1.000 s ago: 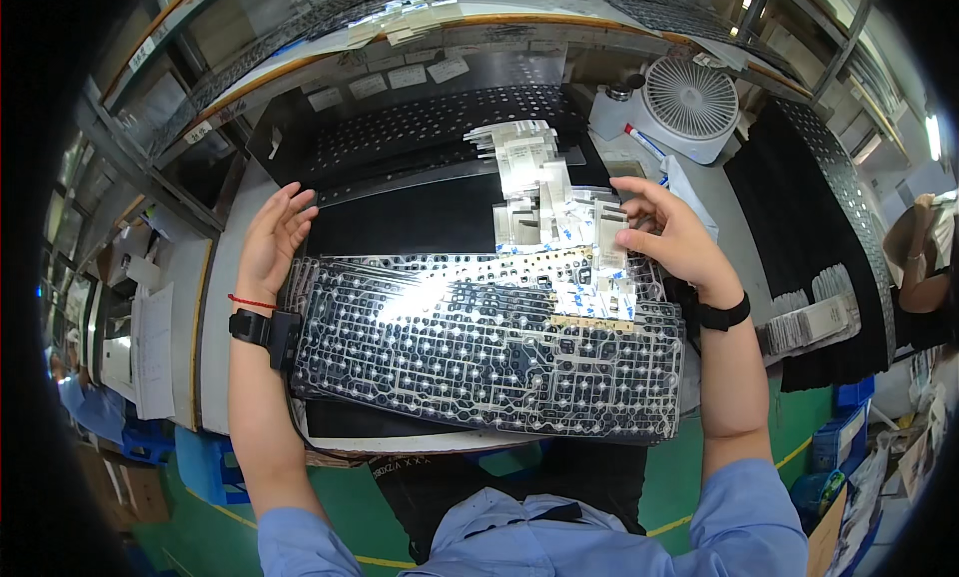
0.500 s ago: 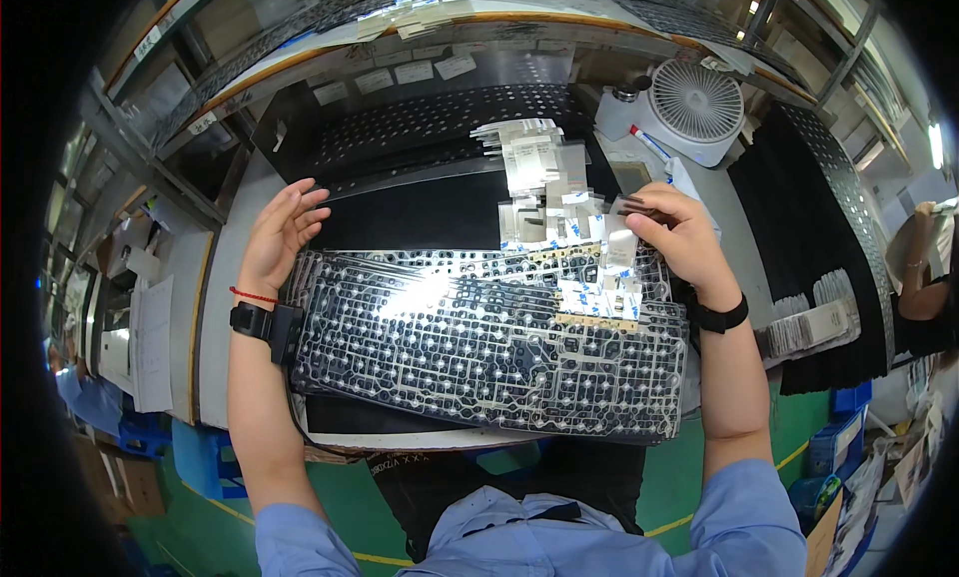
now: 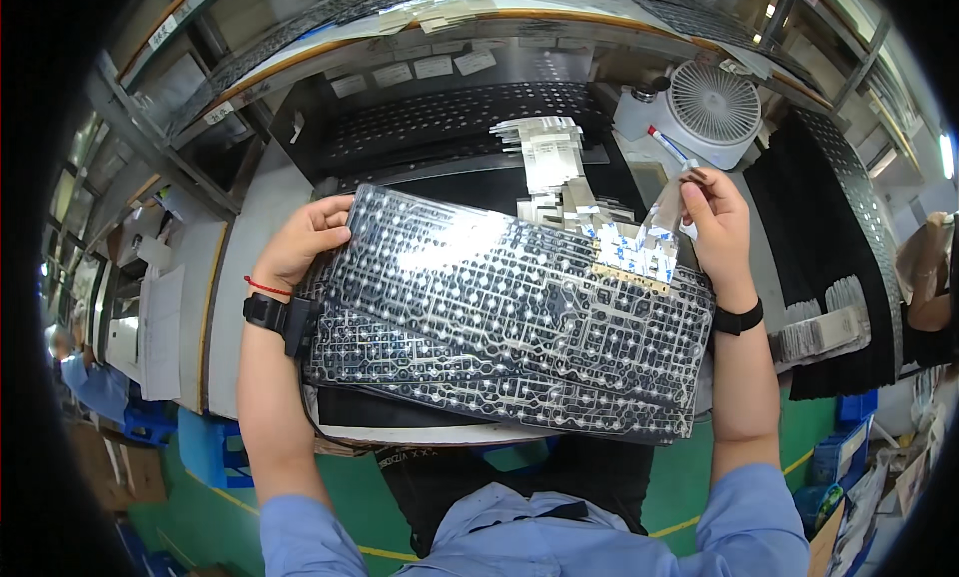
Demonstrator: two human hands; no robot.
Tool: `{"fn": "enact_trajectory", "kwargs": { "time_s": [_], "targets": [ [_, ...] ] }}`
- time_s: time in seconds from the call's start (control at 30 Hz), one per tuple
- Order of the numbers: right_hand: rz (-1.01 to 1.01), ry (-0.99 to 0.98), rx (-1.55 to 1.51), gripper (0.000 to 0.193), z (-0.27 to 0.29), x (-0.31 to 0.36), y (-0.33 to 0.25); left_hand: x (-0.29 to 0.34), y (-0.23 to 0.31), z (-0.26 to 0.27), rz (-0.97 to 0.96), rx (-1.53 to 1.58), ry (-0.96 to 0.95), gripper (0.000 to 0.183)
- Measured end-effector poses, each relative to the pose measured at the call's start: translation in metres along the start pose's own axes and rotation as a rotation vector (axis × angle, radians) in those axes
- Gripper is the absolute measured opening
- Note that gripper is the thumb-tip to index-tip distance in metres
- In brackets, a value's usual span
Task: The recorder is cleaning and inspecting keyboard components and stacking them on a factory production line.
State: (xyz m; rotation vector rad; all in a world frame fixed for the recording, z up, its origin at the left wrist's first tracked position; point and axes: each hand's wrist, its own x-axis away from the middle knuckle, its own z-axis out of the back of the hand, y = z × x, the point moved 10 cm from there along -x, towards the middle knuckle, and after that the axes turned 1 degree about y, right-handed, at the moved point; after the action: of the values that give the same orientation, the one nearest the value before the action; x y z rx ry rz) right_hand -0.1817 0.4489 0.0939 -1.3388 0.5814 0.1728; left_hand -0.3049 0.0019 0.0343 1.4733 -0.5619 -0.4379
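A clear, flexible circuit sheet with dots and silvery traces, like a keyboard membrane [image 3: 470, 297], lies tilted across a pile of similar sheets [image 3: 365, 347]. My left hand [image 3: 305, 242] pinches its upper left corner between thumb and fingers. At the sheet's upper right, my right hand [image 3: 721, 222] is closed on a silvery flexible tail [image 3: 664, 212]. Blue-and-white tape pieces [image 3: 631, 249] sit near the base of that tail, above a gold-coloured strip. Behind the sheet, more grey tails [image 3: 552, 162] fan out in a stack. Glare whitens part of the sheet.
A white fan [image 3: 713, 102] and a red-capped marker [image 3: 667, 143] stand at the back right. A black perforated panel [image 3: 450, 112] borders the back. Bundled grey strips [image 3: 824, 332] lie on black material to the right. A co-worker's arm [image 3: 927, 267] shows at the right edge.
My left hand has closed on the top sheet's left corner, which has lifted and shifted away from the pile. My right hand has moved right and up, drawing the tail with it.
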Motion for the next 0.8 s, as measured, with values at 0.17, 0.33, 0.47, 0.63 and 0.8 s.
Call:
{"fn": "enact_trajectory", "kwargs": {
  "time_s": [0.17,0.33,0.47,0.63,0.8],
  "targets": [
    [-0.097,-0.016,0.028,0.024,0.0,-0.003,0.011,0.0,0.014,0.012,-0.122,-0.009,0.111,0.026],
    [-0.3,-0.17,0.046,0.033,-0.013,0.002,0.025,-0.001,0.021,0.038,-0.231,0.012,0.284,0.022],
    [-0.35,-0.417,0.048,0.035,-0.031,0.011,0.029,0.003,0.016,0.065,-0.237,0.05,0.438,0.02],
    [-0.318,-0.438,0.034,0.04,-0.045,0.016,0.019,0.002,0.014,0.066,-0.259,0.133,0.462,0.017],
    [-0.306,-0.249,-0.01,0.027,-0.023,0.004,0.025,0.003,0.017,0.053,-0.21,0.22,0.329,0.019]
  ]
}}
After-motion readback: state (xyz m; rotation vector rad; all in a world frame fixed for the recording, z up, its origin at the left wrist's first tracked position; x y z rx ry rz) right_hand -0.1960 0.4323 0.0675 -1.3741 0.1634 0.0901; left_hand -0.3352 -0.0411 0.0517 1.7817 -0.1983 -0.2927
